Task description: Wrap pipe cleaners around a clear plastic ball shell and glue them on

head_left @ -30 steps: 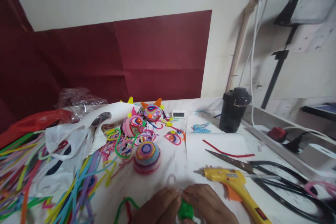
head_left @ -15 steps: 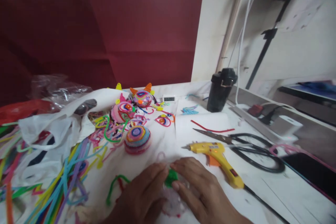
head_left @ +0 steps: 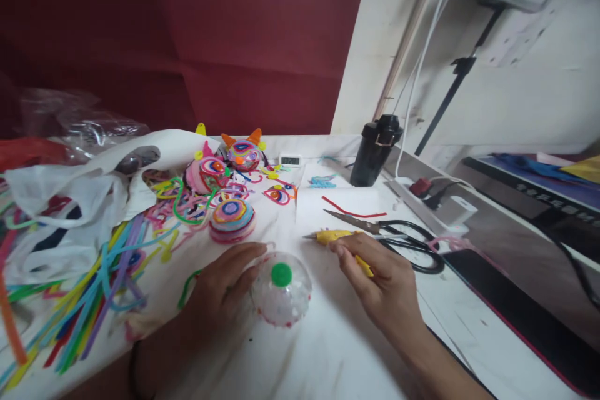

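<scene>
A clear round plastic dome (head_left: 295, 294) with small red dots round its rim stands on the table in front of me. A green disc (head_left: 282, 275) sits on its top. My left hand (head_left: 229, 278) is at the dome's left side, thumb and fingers apart, its fingertips close to or touching the edge. To the right of the dome, my right hand (head_left: 377, 269) is closed round a yellow hot glue gun (head_left: 330, 236), whose nozzle points left. Most of the gun's body is hidden under the hand. A green pipe cleaner (head_left: 186, 287) lies beside my left wrist.
Scissors (head_left: 403, 234) and a red pipe cleaner (head_left: 351, 208) lie behind the glue gun. A phone (head_left: 506, 300) is at right, a black bottle (head_left: 375, 150) at the back. Decorated balls (head_left: 233, 220), loose pipe cleaners (head_left: 107, 281) and a plastic bag (head_left: 60, 225) crowd the left.
Both hands were cupped round the dome and its green disc. My right hand has moved right onto the glue gun; my left hand has shifted left, leaving the dome in plain view.
</scene>
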`<state>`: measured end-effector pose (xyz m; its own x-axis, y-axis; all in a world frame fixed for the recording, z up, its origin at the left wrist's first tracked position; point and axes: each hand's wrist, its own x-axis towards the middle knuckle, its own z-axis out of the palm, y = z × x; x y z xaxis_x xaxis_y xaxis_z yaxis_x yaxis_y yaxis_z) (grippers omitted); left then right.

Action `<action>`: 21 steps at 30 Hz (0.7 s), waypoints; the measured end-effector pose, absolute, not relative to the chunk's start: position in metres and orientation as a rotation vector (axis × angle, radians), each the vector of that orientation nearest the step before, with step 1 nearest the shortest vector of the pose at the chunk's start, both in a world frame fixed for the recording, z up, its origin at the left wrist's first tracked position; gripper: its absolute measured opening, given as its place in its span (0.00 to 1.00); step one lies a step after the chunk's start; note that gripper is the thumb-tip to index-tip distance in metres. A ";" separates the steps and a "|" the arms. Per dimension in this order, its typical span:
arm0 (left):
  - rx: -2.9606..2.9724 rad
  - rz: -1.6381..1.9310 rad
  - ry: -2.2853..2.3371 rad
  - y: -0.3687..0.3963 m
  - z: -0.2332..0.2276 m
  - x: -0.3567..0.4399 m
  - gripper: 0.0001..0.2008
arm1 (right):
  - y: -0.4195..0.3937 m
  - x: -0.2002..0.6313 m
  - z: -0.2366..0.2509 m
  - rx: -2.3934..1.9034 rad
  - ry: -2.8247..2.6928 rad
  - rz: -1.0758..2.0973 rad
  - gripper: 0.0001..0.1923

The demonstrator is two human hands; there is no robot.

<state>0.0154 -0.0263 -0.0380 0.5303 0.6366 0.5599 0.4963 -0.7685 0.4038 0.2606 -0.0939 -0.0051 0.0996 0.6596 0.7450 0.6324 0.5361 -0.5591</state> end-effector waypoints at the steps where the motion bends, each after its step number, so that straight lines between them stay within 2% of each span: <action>1: 2.569 1.063 0.949 -0.025 -0.037 0.016 0.15 | -0.095 0.262 -0.004 -1.150 -1.580 0.009 0.06; 12: 2.815 0.876 0.518 -0.026 -0.018 0.033 0.15 | -0.122 0.261 0.000 -1.180 -1.593 -0.013 0.05; 21: 2.920 0.859 0.555 -0.033 -0.018 0.035 0.16 | -0.136 0.273 -0.012 -1.211 -1.606 -0.032 0.05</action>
